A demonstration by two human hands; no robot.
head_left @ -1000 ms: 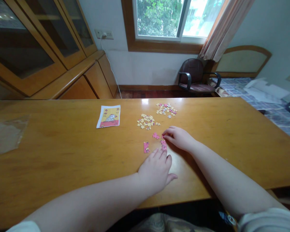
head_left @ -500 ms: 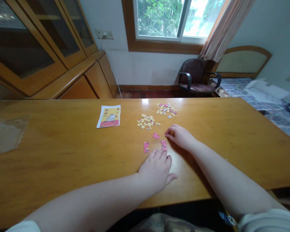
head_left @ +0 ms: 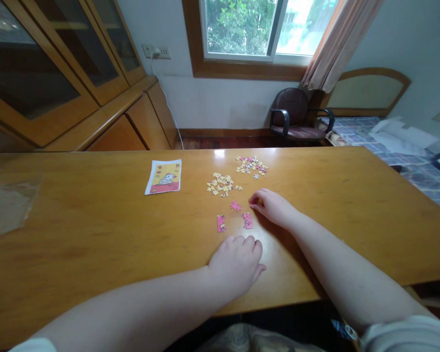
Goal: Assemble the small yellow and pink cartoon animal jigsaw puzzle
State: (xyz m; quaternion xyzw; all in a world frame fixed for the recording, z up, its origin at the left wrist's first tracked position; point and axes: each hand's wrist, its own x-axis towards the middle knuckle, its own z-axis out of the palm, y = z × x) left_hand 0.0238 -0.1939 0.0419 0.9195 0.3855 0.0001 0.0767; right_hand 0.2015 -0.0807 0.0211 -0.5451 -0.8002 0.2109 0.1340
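Observation:
My left hand [head_left: 236,264] rests on the table just below two small joined groups of pink jigsaw pieces, its fingers curled in and no piece visible in it. One group, the left pink pieces [head_left: 220,224], has a straight left side; the other, the right pink pieces [head_left: 247,221], lies apart from it, tilted slightly. My right hand [head_left: 267,204] is closed in a pinch on a small pink puzzle piece [head_left: 250,204], mostly covered by the fingertips. Loose pink pieces [head_left: 235,206] lie to the left of that pinch.
Beyond my hands lie a pile of yellow pieces [head_left: 220,185] and a mixed pile [head_left: 251,165]. A picture card [head_left: 165,177] with a white animal is at left. A clear plastic bag [head_left: 7,208] lies on the wooden table [head_left: 95,225] at far left.
My left hand has drawn back from the right pink pieces and its fingers have curled in. Those pieces now look a little tilted. My right hand keeps its pinch in nearly the same place.

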